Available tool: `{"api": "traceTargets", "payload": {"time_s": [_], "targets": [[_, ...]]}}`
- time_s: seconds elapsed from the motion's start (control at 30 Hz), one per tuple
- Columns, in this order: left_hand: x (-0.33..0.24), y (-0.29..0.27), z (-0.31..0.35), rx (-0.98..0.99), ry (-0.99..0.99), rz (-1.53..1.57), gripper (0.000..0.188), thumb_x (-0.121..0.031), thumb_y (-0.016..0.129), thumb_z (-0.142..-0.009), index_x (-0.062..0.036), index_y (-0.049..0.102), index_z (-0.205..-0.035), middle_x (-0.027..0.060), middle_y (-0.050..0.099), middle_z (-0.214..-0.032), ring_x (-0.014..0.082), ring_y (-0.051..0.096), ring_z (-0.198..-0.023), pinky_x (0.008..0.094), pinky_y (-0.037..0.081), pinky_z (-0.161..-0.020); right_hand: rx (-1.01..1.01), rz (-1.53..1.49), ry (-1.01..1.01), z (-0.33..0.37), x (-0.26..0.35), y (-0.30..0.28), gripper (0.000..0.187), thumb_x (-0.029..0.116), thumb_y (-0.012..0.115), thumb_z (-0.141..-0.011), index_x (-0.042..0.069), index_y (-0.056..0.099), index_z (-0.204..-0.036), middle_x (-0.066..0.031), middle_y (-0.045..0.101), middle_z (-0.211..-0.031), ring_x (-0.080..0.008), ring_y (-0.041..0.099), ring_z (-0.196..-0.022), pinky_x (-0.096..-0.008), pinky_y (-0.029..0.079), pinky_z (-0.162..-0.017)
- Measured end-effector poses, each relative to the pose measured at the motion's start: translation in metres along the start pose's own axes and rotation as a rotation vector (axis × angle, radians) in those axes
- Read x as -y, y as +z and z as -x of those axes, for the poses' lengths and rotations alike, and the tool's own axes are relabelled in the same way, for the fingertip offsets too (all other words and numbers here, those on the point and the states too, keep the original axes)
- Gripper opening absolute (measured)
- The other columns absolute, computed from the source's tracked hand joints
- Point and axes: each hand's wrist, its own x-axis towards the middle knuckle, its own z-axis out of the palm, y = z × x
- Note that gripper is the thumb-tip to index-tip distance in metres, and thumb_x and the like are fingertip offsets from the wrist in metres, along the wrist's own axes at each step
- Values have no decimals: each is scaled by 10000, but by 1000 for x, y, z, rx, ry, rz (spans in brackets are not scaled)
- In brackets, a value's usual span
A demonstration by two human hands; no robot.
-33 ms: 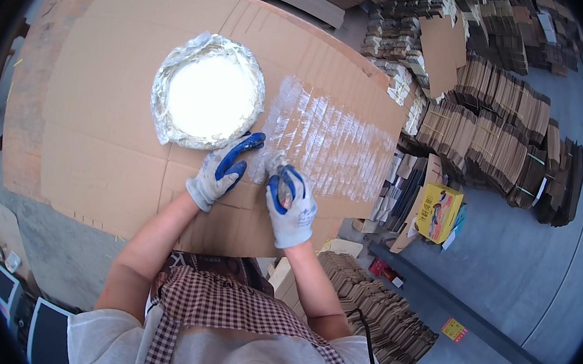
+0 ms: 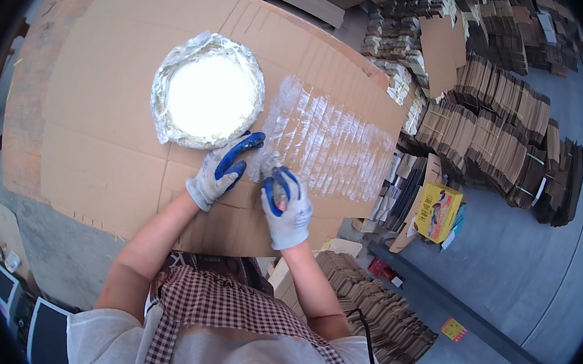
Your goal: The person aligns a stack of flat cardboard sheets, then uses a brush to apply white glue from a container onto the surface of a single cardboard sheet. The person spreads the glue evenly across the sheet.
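Observation:
My left hand [image 2: 221, 169], in a white glove with blue-coated fingers, rests on the cardboard sheet [image 2: 111, 107], its fingers stretched out below a round basin [image 2: 161, 112]. The basin has a crumpled plastic lining and holds something bright white. My right hand [image 2: 288, 209], gloved alike, is closed around what looks like a brush [image 2: 268, 165]; its handle is mostly hidden in the fingers and its greyish head is blurred. The brush head touches the lower left end of a patch of overlapping strips [image 2: 329, 144] streaked with a shiny whitish coat.
Bundled stacks of flat cardboard [image 2: 497, 131] stand on the floor to the right. A yellow box [image 2: 439, 213] sits beyond the table's right edge. More folded cardboard [image 2: 371, 307] lies near my right elbow. Dark screens or panels [image 2: 49, 334] show at lower left.
My right hand has shifted slightly left with the brush. My left hand and the basin stay where they were.

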Motion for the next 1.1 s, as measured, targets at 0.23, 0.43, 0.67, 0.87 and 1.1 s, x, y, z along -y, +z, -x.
{"api": "traceTargets", "payload": {"time_s": [0.23, 0.43, 0.67, 0.87, 1.1], "targets": [[-6, 0, 0, 7, -4, -13, 607, -449, 503, -985, -16, 529, -1410, 169, 565, -1433, 345, 494, -1369, 418, 351, -1153, -96, -29, 71, -15, -20, -3, 458, 135, 787, -803, 46, 616, -1219, -172, 645, -1213, -370, 640, -1094, -417, 521, -950], [-8, -1, -3, 12, -15, 23, 589, -431, 513, -981, -29, 533, -1411, 165, 559, -1441, 346, 492, -1371, 417, 349, -1154, -109, -87, 56, -38, -34, 5, 412, 118, 776, -816, 44, 628, -1194, -188, 645, -1201, -362, 643, -1087, -406, 518, -955], [-6, 0, -2, 7, -3, 6, 556, -391, 512, -982, -34, 539, -1407, 163, 560, -1440, 343, 492, -1372, 414, 349, -1154, -106, -109, 79, -71, -37, 6, 448, 120, 757, -831, 31, 606, -1244, -196, 630, -1227, -384, 625, -1123, -419, 503, -979], [-6, -1, -2, 2, -8, -2, 543, -374, 522, -979, -39, 542, -1406, 160, 567, -1433, 344, 492, -1371, 417, 348, -1154, -178, -56, 51, -75, -29, 7, 432, 157, 756, -844, 35, 603, -1229, -189, 630, -1191, -387, 618, -1108, -406, 493, -984], [-7, -3, -3, 2, -15, -11, 564, -400, 533, -967, -46, 545, -1405, 160, 568, -1430, 354, 492, -1365, 428, 354, -1149, -217, -49, 108, -88, -28, 8, 433, 169, 763, -848, 42, 603, -1230, -183, 631, -1214, -376, 634, -1097, -408, 507, -964]]}}
